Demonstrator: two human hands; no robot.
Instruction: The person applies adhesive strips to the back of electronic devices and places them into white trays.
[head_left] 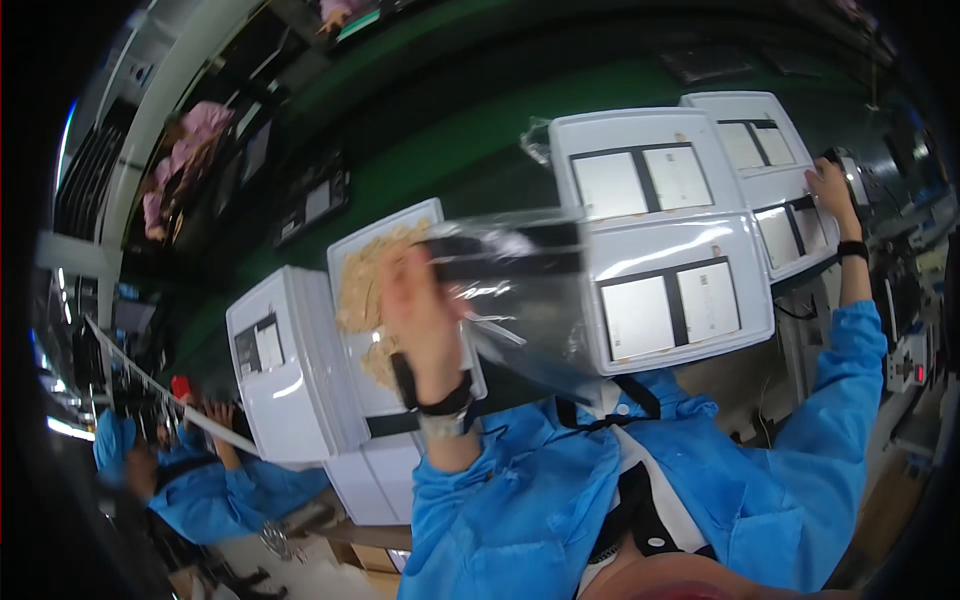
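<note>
as the left hand (pixel 425 305) is gripping a clear bag (pixel 530 345) by its left end, blur hiding the fingertips, the bag is hanging over the bench's (pixel 420 150) near edge and overlapping the left edge of the middle trays (pixel 660 236). behind that hand, tan scraps (pixel 365 270) are covering much of the scrap tray (pixel 354 372). the right hand (pixel 828 188) is reaching to the right edge of the right trays (pixel 772 187); whether it is gripping anything, i cannot tell. white panels (pixel 635 315) are lying in pairs in the middle and right trays. left of the scrap tray, a tray stack (pixel 290 395) is standing. near the bench's left end, a person in blue (pixel 215 500) is showing.
</note>
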